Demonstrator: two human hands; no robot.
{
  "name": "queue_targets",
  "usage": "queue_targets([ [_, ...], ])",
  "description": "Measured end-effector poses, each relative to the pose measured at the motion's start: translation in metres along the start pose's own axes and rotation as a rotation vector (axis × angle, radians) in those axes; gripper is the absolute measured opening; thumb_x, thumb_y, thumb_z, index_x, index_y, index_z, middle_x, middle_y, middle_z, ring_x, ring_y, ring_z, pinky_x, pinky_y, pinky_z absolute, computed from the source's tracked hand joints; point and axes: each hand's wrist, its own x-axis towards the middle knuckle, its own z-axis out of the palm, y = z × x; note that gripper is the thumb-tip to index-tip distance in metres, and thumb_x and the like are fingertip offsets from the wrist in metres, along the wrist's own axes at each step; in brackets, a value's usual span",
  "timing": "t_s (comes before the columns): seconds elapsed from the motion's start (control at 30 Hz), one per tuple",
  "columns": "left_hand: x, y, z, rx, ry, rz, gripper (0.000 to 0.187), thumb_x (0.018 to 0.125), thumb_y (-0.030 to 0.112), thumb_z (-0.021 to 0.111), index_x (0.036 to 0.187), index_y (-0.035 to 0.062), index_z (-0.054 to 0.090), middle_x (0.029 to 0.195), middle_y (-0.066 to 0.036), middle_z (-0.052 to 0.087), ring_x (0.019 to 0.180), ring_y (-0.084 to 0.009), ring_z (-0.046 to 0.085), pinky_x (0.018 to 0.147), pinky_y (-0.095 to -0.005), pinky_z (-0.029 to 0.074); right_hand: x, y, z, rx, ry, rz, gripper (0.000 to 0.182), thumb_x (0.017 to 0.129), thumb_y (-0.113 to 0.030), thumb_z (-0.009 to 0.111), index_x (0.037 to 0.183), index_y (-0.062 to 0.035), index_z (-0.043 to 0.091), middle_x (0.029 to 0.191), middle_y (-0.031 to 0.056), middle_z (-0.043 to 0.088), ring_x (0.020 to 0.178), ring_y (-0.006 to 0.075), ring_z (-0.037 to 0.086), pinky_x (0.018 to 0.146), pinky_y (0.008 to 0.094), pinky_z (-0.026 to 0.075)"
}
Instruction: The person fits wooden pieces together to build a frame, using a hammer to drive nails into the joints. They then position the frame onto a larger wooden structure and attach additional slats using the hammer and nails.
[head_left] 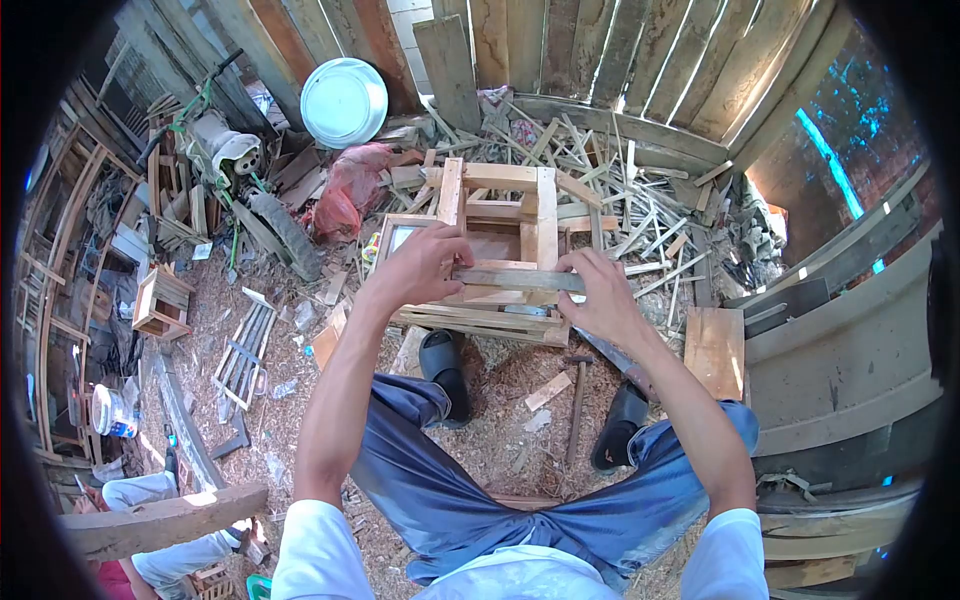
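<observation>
A short grey-brown wooden slat [520,278] spans the gap between my two hands, lying level across the near side of a wooden frame [545,215]. My left hand [425,262] pinches its left end between thumb and fingers. At the opposite end, my right hand [598,288] grips it the same way. The frame is built of pale boards with openings between them and stands just beyond my feet. Beneath the slat, several stacked strips [490,322] run along the frame's near edge. A hammer [577,410] lies on the ground between my feet.
Scrap sticks [650,220] pile up behind the frame, near a red plastic bag [348,190] and a white basin [344,103]. A small wooden box [162,302] and slatted panel [245,345] are leftward. Another person's leg [180,555] shows lower left, by a thick beam [165,522].
</observation>
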Motion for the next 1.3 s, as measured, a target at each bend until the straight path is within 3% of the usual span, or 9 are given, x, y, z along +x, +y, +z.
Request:
queue_targets([
  [1.3, 0.001, 0.009, 0.0, 0.044, -0.005, -0.003, 0.03, 0.064, 0.012, 0.074, 0.091, 0.0056, 0.062, 0.094, -0.008, 0.062, 0.1, -0.0298, 0.056, 0.091, -0.041, 0.045, -0.003, -0.001, 0.0, -0.103, 0.02, -0.036, 0.032, 0.073, -0.016, 0.067, 0.104, -0.0093, 0.062, 0.102, 0.0073, 0.059, 0.102, 0.0264, 0.055, 0.087, 0.0427, 0.038],
])
